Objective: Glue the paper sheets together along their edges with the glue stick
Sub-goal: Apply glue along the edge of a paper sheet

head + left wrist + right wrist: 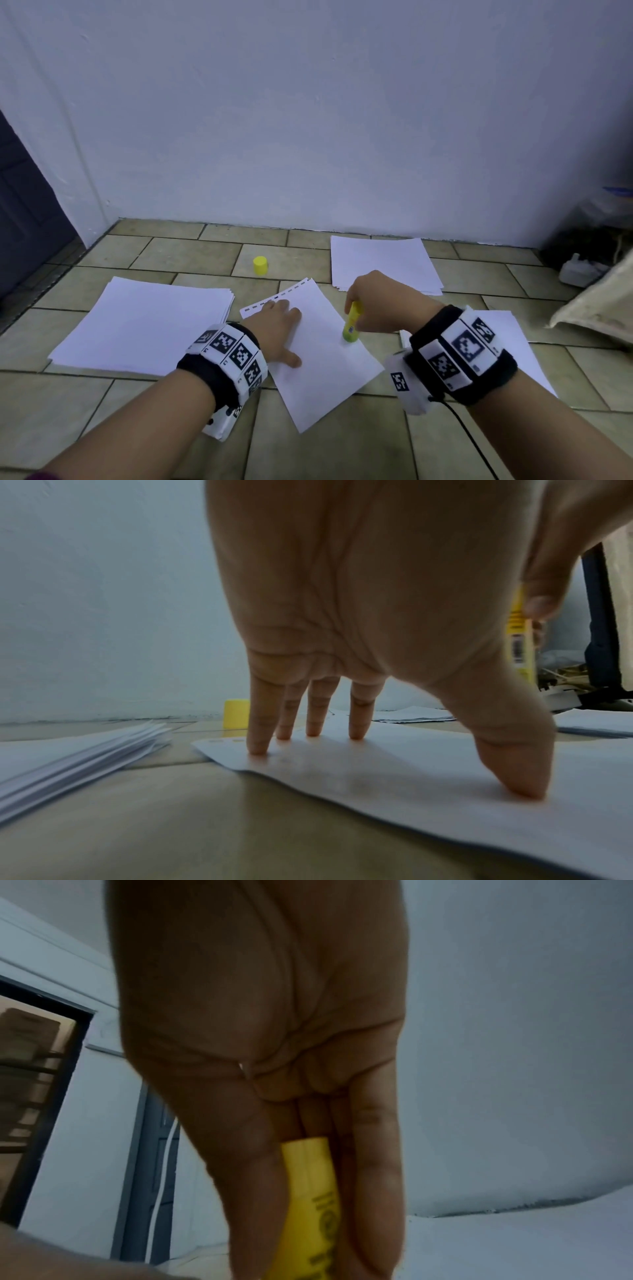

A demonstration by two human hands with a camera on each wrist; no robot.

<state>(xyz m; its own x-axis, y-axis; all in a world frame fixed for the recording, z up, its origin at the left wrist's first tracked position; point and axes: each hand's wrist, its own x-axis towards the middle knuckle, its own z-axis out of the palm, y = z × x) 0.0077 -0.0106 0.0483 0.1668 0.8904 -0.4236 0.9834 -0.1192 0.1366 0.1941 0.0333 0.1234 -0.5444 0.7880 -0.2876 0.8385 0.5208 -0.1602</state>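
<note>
Glue stick (351, 322) is pinched in your right hand (373, 305), tip down on the right edge of the sheet (325, 370) on the floor. Left hand (279, 329) is spread flat w/ fingertips (258, 748) pinning the sheet, so keep that pressure and drag the stick straight along the edge. Cap (260, 265) sits apart on the tiles. Can't see the tip itself or any glue line tbh.

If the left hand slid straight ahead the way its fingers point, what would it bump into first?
Probably the yellow cap. The left hand points past the sheet's punched edge toward it, across bare tiles, though it might pass just beside it.
</note>
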